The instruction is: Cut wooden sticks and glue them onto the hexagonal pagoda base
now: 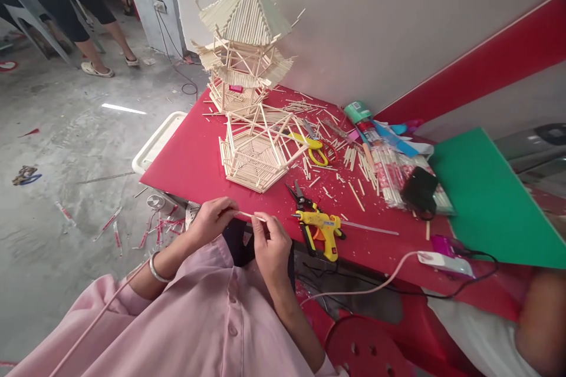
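My left hand (213, 219) and my right hand (270, 243) pinch the two ends of a thin wooden stick (250, 216) just at the near edge of the red table (190, 159). Both hands are closed on it. A silver bangle sits on my left wrist. Beyond the hands stands a hexagonal stick frame (254, 153), and behind it a tall stick pagoda (244, 53). A yellow glue gun (322, 228) lies right of my right hand, next to black-handled pliers (297, 195).
Yellow scissors (312, 146), loose sticks, and packs of sticks (391, 168) lie on the table's right. A green sheet (490, 200) covers the far right. A phone with cables (444, 260) rests near the edge. Another person's legs stand at the top left; an arm shows at bottom right.
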The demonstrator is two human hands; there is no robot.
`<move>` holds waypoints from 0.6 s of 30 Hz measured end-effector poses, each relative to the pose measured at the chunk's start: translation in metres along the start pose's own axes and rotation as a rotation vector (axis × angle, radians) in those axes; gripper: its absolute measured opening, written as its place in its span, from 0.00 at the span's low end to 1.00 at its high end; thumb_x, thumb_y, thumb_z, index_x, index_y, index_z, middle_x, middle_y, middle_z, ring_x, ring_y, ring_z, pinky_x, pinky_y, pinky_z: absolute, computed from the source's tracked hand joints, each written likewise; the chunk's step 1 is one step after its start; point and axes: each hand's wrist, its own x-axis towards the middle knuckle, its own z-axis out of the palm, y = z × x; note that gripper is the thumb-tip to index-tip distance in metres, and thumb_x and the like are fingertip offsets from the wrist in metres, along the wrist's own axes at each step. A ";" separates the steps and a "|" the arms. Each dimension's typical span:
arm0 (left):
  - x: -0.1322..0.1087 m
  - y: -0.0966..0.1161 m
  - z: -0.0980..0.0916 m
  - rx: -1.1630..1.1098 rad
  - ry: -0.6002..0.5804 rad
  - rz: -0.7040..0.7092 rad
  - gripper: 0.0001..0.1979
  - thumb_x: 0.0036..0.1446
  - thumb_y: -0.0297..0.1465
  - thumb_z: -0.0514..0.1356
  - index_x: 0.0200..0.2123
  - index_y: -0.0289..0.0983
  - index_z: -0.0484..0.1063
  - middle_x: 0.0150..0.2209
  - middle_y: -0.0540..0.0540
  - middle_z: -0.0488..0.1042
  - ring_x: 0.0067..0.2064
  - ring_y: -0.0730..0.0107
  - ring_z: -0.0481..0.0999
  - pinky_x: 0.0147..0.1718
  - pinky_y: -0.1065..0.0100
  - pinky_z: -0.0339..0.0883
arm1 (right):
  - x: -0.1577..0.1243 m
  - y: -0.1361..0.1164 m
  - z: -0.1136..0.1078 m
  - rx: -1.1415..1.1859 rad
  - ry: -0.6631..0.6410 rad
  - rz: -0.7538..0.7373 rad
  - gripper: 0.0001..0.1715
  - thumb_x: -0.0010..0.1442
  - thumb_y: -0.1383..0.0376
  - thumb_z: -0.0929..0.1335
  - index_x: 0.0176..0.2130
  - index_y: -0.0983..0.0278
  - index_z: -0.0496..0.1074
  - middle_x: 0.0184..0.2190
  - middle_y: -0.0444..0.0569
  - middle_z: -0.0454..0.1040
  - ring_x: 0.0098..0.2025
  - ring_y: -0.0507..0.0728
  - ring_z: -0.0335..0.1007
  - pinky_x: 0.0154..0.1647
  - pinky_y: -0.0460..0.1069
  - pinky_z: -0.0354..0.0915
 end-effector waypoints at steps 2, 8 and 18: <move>0.003 0.004 0.001 -0.082 0.033 -0.061 0.08 0.62 0.33 0.60 0.31 0.37 0.73 0.27 0.49 0.74 0.28 0.74 0.70 0.31 0.72 0.64 | 0.003 -0.002 0.000 0.032 0.017 0.037 0.16 0.70 0.57 0.65 0.40 0.64 0.77 0.34 0.52 0.81 0.35 0.55 0.78 0.39 0.47 0.72; 0.009 0.011 0.005 -0.681 0.146 -0.439 0.16 0.48 0.40 0.71 0.28 0.35 0.73 0.19 0.54 0.68 0.19 0.78 0.64 0.19 0.74 0.57 | 0.016 -0.007 -0.002 0.140 0.026 0.113 0.15 0.68 0.56 0.66 0.42 0.64 0.77 0.35 0.51 0.81 0.33 0.54 0.77 0.35 0.46 0.71; 0.018 0.030 0.021 -1.048 0.260 -0.661 0.21 0.41 0.44 0.75 0.22 0.32 0.76 0.17 0.50 0.69 0.17 0.82 0.60 0.16 0.76 0.50 | 0.028 -0.015 0.006 0.270 -0.070 0.185 0.17 0.70 0.57 0.63 0.42 0.62 0.78 0.35 0.49 0.80 0.35 0.55 0.76 0.37 0.48 0.71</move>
